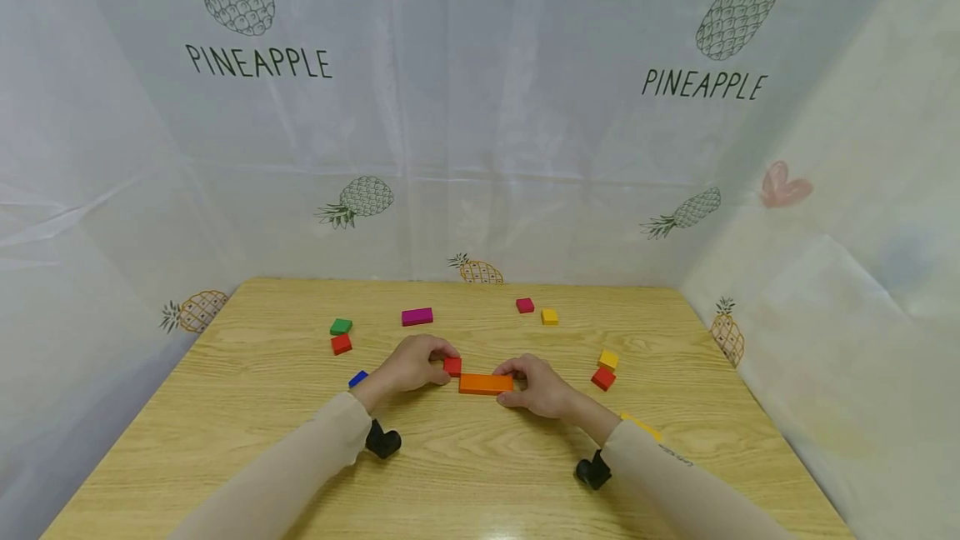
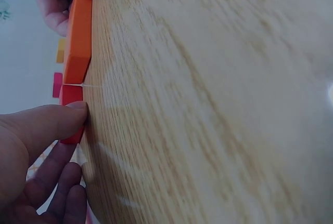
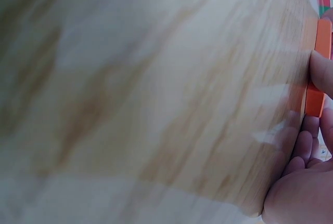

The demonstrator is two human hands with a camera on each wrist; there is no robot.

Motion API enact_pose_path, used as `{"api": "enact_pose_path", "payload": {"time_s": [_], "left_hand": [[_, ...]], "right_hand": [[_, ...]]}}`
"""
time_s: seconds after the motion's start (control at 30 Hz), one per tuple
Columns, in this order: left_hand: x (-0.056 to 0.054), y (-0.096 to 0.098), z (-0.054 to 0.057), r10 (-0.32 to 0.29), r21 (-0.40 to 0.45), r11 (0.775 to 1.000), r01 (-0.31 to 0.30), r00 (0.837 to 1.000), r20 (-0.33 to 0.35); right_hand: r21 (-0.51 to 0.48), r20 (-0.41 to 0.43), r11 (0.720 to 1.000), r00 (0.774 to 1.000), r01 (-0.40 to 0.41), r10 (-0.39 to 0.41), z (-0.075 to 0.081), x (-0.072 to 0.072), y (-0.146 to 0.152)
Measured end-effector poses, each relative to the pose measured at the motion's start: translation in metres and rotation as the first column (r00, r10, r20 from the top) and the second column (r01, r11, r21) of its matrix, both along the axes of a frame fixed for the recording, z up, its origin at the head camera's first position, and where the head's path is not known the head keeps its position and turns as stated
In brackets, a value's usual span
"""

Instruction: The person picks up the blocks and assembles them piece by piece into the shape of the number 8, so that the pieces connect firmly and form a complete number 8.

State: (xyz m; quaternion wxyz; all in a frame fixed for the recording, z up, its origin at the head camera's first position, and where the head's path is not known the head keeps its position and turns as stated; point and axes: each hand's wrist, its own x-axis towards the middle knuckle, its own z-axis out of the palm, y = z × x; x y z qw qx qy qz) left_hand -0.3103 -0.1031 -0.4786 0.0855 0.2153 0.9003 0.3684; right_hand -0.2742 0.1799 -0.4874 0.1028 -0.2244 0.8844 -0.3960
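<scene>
While handheld, orange block (image 1: 478,384), long axis sideways

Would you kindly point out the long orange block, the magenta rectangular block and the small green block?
Long orange block (image 2: 80,29): left wrist view, its long side.
Magenta rectangular block (image 1: 417,317): head view, visible middle.
Small green block (image 1: 341,326): head view, top face.

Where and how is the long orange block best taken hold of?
Probably take the orange block by its right end, from the right, thumb on the near long side, fingers on the far one, as the right hand does. It lies flat, lengthwise left to right; the red block in the left hand crowds its left end.
</scene>
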Motion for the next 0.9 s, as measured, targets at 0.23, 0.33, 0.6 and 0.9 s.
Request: {"api": "enact_pose_path", "payload": {"time_s": [0.23, 0.33, 0.6, 0.9], "left_hand": [[0.0013, 0.0007, 0.0013, 0.004, -0.003, 1.0, -0.004, 1.0, 0.015], [0.0012, 0.0008, 0.0009, 0.009, -0.005, 1.0, -0.009, 1.0, 0.018], [0.0012, 0.0005, 0.0021, 0.007, 0.0, 1.0, -0.007, 1.0, 0.012], [-0.0006, -0.0001, 0.0007, -0.008, 0.002, 1.0, 0.008, 1.0, 0.004]], "right_hand": [[-0.001, 0.008, 1.0, 1.0, -0.003, 0.003, -0.0001, 0.0006, 0.0005], [-0.001, 0.01, 1.0, 1.0, -0.004, 0.004, 0.0, 0.0007, 0.0004], [-0.004, 0.018, 1.0, 1.0, 0.008, -0.008, 0.0003, -0.0003, 0.0001], [-0.002, 0.022, 1.0, 1.0, 0.009, -0.009, -0.0003, -0.0008, 0.0008]]}}
